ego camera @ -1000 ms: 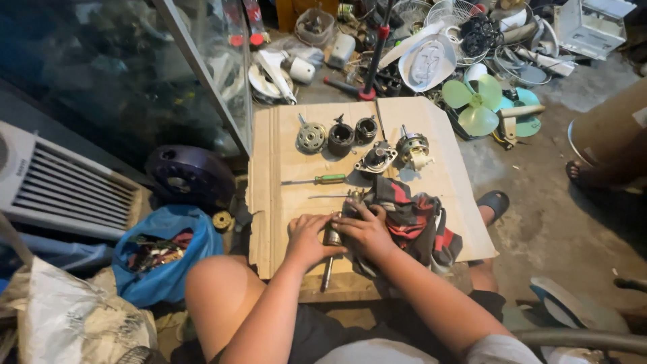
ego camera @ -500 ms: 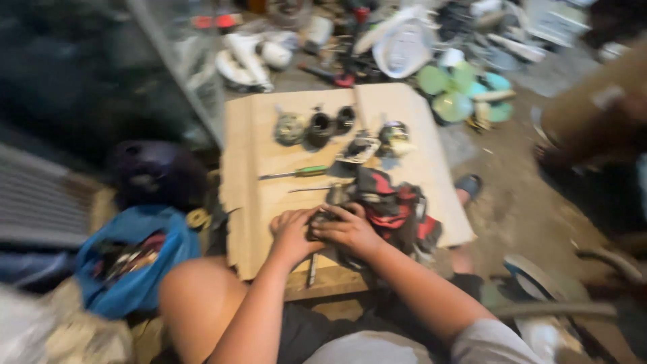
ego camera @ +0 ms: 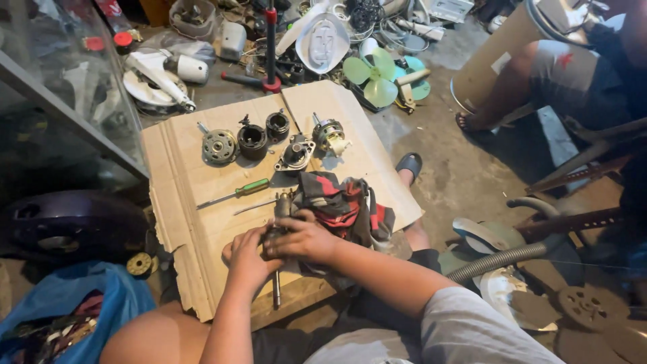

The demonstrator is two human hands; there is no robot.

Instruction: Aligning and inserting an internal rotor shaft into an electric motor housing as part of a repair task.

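Seated on the floor over a flattened cardboard sheet [ego camera: 189, 175], a person grips a small motor part with a long shaft [ego camera: 276, 266]; the left hand [ego camera: 246, 259] and the right hand [ego camera: 303, 239] both close their fingers around it, beside a red-and-dark rag [ego camera: 340, 202]. The work appears to be mid-disassembly; the next move likely calls for the green-handled screwdriver [ego camera: 236, 193] lying nearby. The part's body is mostly hidden by the hands. Other motor pieces [ego camera: 253, 141] line the far edge.

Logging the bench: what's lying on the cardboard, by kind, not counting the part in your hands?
Motor parts: 5
Green-handled screwdriver: 1
Red and black cloth: 1
Total: 7
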